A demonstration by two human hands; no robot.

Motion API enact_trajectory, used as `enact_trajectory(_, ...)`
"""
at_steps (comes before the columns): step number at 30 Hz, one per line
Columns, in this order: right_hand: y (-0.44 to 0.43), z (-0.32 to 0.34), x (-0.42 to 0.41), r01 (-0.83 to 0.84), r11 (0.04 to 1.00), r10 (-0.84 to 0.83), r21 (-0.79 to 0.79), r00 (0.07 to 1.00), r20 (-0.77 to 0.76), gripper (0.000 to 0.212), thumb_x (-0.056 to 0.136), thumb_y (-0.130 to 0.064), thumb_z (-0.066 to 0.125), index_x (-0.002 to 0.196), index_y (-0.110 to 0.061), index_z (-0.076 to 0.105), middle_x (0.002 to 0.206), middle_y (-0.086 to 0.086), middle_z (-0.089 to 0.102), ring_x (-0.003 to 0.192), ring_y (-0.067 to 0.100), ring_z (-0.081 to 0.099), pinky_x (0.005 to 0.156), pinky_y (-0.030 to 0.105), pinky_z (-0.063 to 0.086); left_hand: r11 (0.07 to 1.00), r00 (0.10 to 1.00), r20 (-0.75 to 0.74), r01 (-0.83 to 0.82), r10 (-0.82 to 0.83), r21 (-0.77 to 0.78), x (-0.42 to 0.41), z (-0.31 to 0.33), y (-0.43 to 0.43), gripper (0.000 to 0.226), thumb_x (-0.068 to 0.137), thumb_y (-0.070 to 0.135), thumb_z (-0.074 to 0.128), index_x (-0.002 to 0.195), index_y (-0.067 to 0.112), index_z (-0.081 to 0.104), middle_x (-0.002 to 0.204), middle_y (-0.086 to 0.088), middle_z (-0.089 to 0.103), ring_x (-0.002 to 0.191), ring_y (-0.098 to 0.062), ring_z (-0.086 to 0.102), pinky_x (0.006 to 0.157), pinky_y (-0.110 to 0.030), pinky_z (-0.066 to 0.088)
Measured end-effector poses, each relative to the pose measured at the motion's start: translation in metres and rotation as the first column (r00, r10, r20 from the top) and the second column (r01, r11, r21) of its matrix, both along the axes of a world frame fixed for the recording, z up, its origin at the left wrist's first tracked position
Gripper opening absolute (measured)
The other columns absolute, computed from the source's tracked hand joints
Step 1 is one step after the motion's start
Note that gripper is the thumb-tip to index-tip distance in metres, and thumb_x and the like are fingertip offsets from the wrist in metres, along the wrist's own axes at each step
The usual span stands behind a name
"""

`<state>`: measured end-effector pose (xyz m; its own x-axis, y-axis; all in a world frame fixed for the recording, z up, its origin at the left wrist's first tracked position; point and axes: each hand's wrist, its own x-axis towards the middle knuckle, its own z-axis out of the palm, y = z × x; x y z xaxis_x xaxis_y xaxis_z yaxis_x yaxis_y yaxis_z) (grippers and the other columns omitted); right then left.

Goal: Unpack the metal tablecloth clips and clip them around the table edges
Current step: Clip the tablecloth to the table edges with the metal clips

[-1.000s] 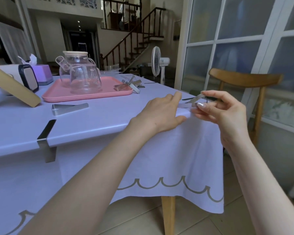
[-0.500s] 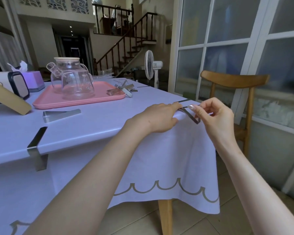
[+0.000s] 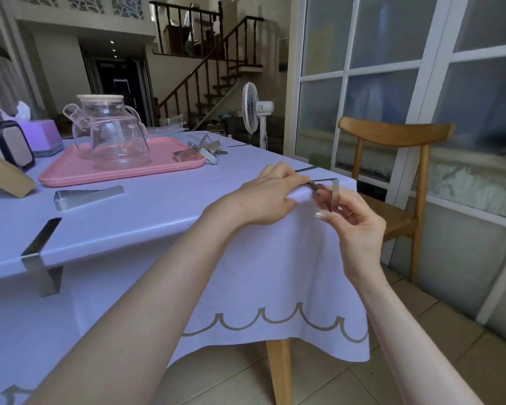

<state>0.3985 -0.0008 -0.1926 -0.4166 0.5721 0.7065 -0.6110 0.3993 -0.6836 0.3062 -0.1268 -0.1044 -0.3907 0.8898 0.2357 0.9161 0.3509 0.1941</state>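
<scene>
Hooking now onto the edge of the surface, nearly seated, the clip stays pinched in the right hand; the left hand grips the tablecloth there.

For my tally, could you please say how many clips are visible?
6 at least: near-edge clip, loose clip on cloth, held clip in right grip, pile of three-plus beside tray.
</scene>
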Motion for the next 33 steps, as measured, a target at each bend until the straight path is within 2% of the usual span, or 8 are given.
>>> enact_trajectory(6,0.003,-0.006,-0.002,0.234,0.925,-0.250,0.299,0.968,0.014,0.021,0.083,-0.026,0.067,0.103,-0.020,0.066,0.100,-0.004,0.068,0.093,0.015,0.063,0.083,0.025,0.051,0.999,1.000,-0.006,0.016,-0.016,0.028,-0.002,0.000,0.000,0.048,0.097,0.020,0.042,0.143,0.026,0.031,0.131,-0.002,0.039,0.126,-0.018,0.031,0.103,-0.042,0.035)
enact_trajectory(9,0.010,-0.001,-0.004,0.356,0.810,-0.368,0.466,0.927,-0.068,0.019,0.087,-0.027,0.060,0.100,-0.014,0.066,0.095,0.001,0.068,0.087,0.016,0.060,0.075,0.027,0.051,0.999,1.000,-0.014,0.011,-0.011,0.040,-0.003,-0.001,0.000,0.048,0.096,0.020,0.044,0.142,0.025,0.032,0.133,-0.001,0.038,0.127,-0.016,0.031,0.102,-0.041,0.035)
enact_trajectory(11,0.014,0.007,-0.004,0.406,0.759,-0.421,0.509,0.902,-0.091,0.017,0.087,-0.021,0.059,0.094,-0.008,0.068,0.090,0.007,0.068,0.083,0.021,0.060,0.071,0.038,0.051,0.999,1.000,-0.008,0.017,-0.016,0.051,-0.003,0.000,0.000,0.047,0.095,0.020,0.045,0.141,0.024,0.033,0.134,0.000,0.038,0.127,-0.016,0.031,0.102,-0.041,0.035)
enact_trajectory(13,0.016,0.015,-0.004,0.413,0.751,-0.437,0.515,0.896,-0.081,0.016,0.088,-0.017,0.057,0.090,-0.005,0.067,0.085,0.010,0.066,0.080,0.024,0.060,0.068,0.045,0.049,0.998,1.000,0.001,0.019,-0.019,0.056,-0.004,0.000,0.000,0.047,0.094,0.020,0.047,0.140,0.023,0.034,0.135,0.001,0.039,0.127,-0.016,0.032,0.102,-0.041,0.035)
enact_trajectory(17,0.017,0.022,-0.007,0.361,0.793,-0.396,0.490,0.917,-0.035,0.021,0.090,-0.021,0.052,0.086,-0.004,0.063,0.083,0.011,0.064,0.079,0.027,0.061,0.069,0.048,0.049,0.997,1.000,0.010,0.018,-0.018,0.071,-0.006,-0.001,0.001,0.047,0.093,0.020,0.049,0.138,0.023,0.036,0.134,0.002,0.041,0.126,-0.015,0.034,0.101,-0.041,0.036)
enact_trajectory(23,0.010,0.025,-0.009,0.316,0.838,-0.339,0.444,0.940,-0.030,0.022,0.091,-0.027,0.047,0.087,-0.009,0.059,0.081,0.008,0.062,0.069,0.015,0.055,0.061,0.036,0.047,0.997,1.000,0.005,0.020,-0.020,0.069,-0.006,-0.001,0.000,0.048,0.093,0.020,0.049,0.139,0.024,0.035,0.134,0.002,0.041,0.126,-0.015,0.034,0.101,-0.041,0.037)
enact_trajectory(29,0.013,0.023,-0.007,0.288,0.854,-0.304,0.433,0.952,-0.034,0.024,0.091,-0.021,0.047,0.082,-0.001,0.056,0.067,0.013,0.054,0.058,0.021,0.048,0.055,0.041,0.042,0.998,1.000,-0.010,0.025,-0.025,0.062,-0.006,-0.001,-0.001,0.050,0.094,0.020,0.048,0.141,0.023,0.032,0.137,0.002,0.040,0.128,-0.015,0.033,0.101,-0.040,0.037)
enact_trajectory(33,0.012,0.014,-0.003,0.243,0.885,-0.261,0.398,0.965,-0.009,0.016,0.090,-0.020,0.049,0.082,-0.008,0.056,0.071,0.000,0.057,0.058,0.013,0.050,0.056,0.038,0.043,0.998,0.999,-0.024,0.032,-0.030,0.055,-0.006,-0.001,-0.001,0.050,0.094,0.019,0.047,0.141,0.023,0.032,0.138,0.002,0.038,0.129,-0.015,0.031,0.102,-0.039,0.036)
